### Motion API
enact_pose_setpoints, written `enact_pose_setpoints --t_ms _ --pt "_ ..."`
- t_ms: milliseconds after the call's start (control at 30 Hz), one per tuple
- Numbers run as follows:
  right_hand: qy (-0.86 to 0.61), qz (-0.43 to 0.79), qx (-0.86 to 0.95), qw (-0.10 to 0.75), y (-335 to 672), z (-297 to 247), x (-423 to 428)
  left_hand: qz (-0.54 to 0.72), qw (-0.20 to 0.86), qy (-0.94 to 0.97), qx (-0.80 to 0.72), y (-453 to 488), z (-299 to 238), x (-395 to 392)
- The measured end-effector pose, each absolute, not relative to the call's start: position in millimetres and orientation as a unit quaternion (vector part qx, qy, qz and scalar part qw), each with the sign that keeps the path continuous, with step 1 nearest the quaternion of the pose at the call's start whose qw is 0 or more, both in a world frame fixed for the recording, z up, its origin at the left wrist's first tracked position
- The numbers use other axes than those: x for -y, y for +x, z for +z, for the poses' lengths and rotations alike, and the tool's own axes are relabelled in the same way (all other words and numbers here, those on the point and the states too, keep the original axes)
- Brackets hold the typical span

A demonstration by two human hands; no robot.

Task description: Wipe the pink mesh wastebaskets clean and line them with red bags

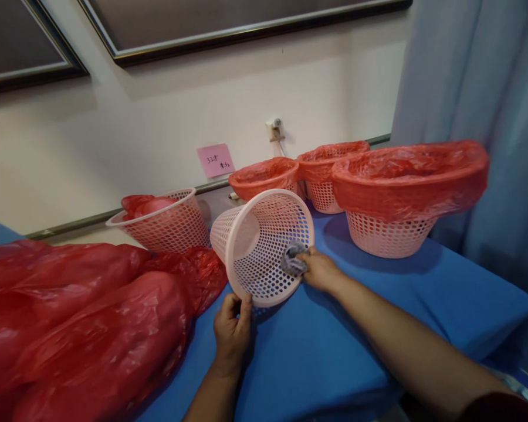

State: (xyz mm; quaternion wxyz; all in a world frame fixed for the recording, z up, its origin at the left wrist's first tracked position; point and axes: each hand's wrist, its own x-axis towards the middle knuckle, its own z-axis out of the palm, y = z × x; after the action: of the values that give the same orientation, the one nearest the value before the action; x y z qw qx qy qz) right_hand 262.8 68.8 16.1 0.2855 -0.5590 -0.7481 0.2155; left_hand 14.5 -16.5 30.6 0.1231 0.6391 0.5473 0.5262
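Note:
A pink perforated plastic basket (pixel 257 234) lies on its side on the blue table (pixel 422 293), its mouth facing me. My left hand (pixel 232 331) grips the lower rim of this basket, fingers closed round it. My right hand (pixel 319 269) is closed on a crumpled grey cloth (pixel 293 259) and presses it against the right side of the rim.
A heap of red plastic bags (pixel 79 316) covers the table's left. Another pink basket (pixel 167 223) holds a red bag behind it. Three baskets lined with red bags (pixel 405 176) stand at the right and back. A pink note (pixel 215 159) and a socket are on the wall.

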Motion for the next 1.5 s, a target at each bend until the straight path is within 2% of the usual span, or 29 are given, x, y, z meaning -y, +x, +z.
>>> enact_pose_setpoints --t_ms 133,200,367,567,733,867,1000,1100,1200,1267,1367,1500 --pt "-0.386 0.378 0.787 0.299 235 -6 -66 0.551 0.181 0.599 -0.552 13 38 17" --pt "-0.345 0.447 0.760 0.323 230 -13 -69 0.560 0.205 0.584 -0.550 12 40 17" --pt "-0.346 0.481 0.722 0.358 233 -15 -75 0.552 0.247 0.600 -0.524 13 33 18" --pt "-0.307 0.512 0.720 0.354 228 -5 -64 0.557 0.153 0.639 -0.507 11 19 14" --pt "-0.328 0.454 0.748 0.356 228 1 -60 0.539 0.220 0.640 -0.502 19 14 12" --pt "-0.358 0.355 0.802 0.321 234 3 -60 0.557 0.249 0.620 -0.494 25 10 11" --pt "-0.489 0.232 0.797 0.268 254 13 -67 0.626 0.156 0.580 -0.497 20 12 9" --pt "-0.587 0.158 0.726 0.323 274 25 -77 0.693 0.064 0.532 -0.482 14 17 7" --pt "-0.640 0.099 0.673 0.358 283 31 -84 0.711 0.039 0.519 -0.472 13 19 5" --pt "-0.644 0.112 0.680 0.331 280 28 -83 0.699 0.053 0.528 -0.480 15 18 6" --pt "-0.595 0.202 0.730 0.269 264 18 -75 0.667 0.105 0.541 -0.502 18 15 7" --pt "-0.511 0.271 0.778 0.245 245 7 -66 0.606 0.189 0.558 -0.535 19 14 7"
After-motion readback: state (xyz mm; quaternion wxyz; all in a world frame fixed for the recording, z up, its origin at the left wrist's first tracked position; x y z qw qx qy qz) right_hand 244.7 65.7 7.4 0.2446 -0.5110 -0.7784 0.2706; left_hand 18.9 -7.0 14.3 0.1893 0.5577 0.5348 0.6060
